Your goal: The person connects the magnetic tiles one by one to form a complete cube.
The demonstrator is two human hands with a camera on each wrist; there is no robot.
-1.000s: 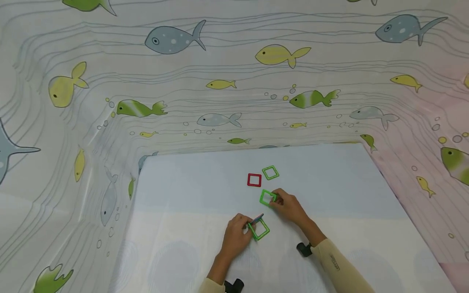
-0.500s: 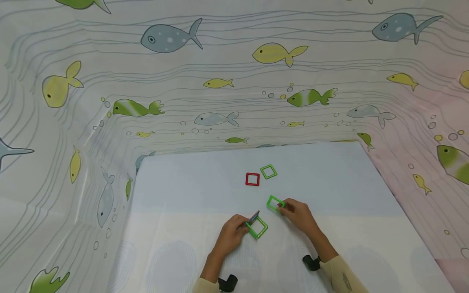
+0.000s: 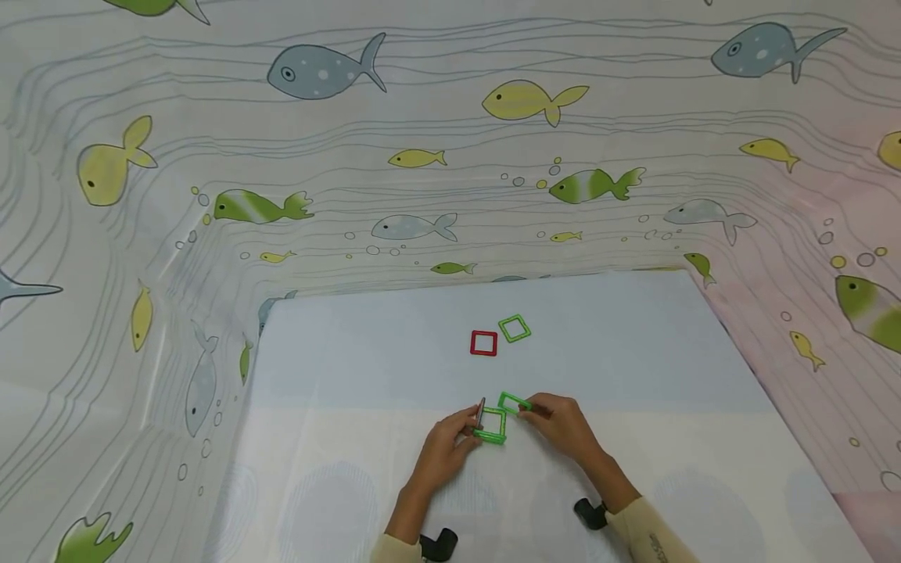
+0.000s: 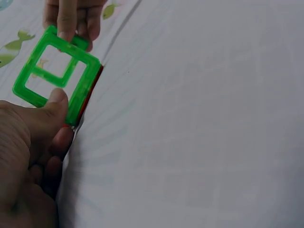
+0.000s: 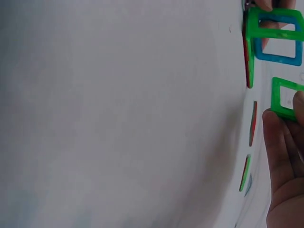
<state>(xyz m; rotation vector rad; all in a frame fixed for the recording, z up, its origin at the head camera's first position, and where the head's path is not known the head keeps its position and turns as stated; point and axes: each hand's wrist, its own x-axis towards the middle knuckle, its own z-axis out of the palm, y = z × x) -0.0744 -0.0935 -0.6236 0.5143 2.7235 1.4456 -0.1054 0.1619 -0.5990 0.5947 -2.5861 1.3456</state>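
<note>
My left hand [image 3: 439, 452] pinches a small joined group of square frame tiles near the front middle of the table. Green tiles [image 3: 490, 439] make up part of this group. In the right wrist view, a blue tile [image 5: 279, 59] stands at its far side and a red edge [image 5: 247, 61] shows along the table side. Between thumb and fingers, my right hand [image 3: 566, 426] grips a single green square tile [image 5: 275, 95]. It is held close to the group; the right wrist view shows a gap between them.
Farther back on the white table [image 3: 352, 352] lie a loose red square tile [image 3: 472, 342] and a loose green one [image 3: 519, 336], side by side. Behind the table's back edge hangs a fish-patterned cloth [image 3: 338, 172].
My right hand first drew its green tile toward me and to the right, then brought it left beside the group. My left hand has turned the group and raised it slightly away from me.
</note>
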